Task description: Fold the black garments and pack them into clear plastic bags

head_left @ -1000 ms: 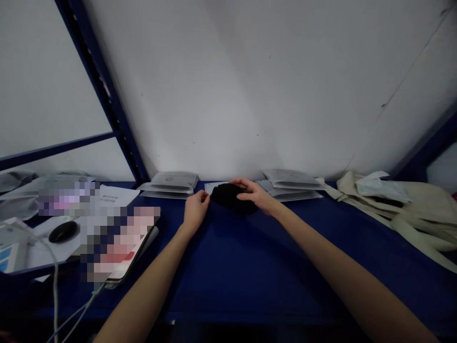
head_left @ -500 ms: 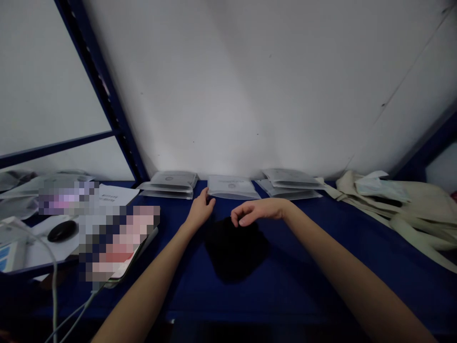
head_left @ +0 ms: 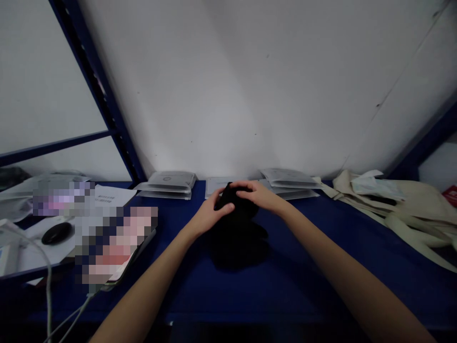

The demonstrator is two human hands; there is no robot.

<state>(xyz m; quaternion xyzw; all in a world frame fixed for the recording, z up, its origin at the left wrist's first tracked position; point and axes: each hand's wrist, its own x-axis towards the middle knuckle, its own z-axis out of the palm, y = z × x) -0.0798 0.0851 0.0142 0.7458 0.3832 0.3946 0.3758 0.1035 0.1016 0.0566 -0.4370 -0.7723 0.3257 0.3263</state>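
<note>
On my feed, left hand (head_left: 210,210) and right hand (head_left: 263,195) pinch either side of the black cloth (head_left: 238,231), presumably steadying its raised part.

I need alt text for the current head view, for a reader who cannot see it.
A person's left hand and right hand hold black cloth over a blue table. Frosted packets lie along the white wall behind; beige fabric lies at right, a computer mouse at left.
</note>
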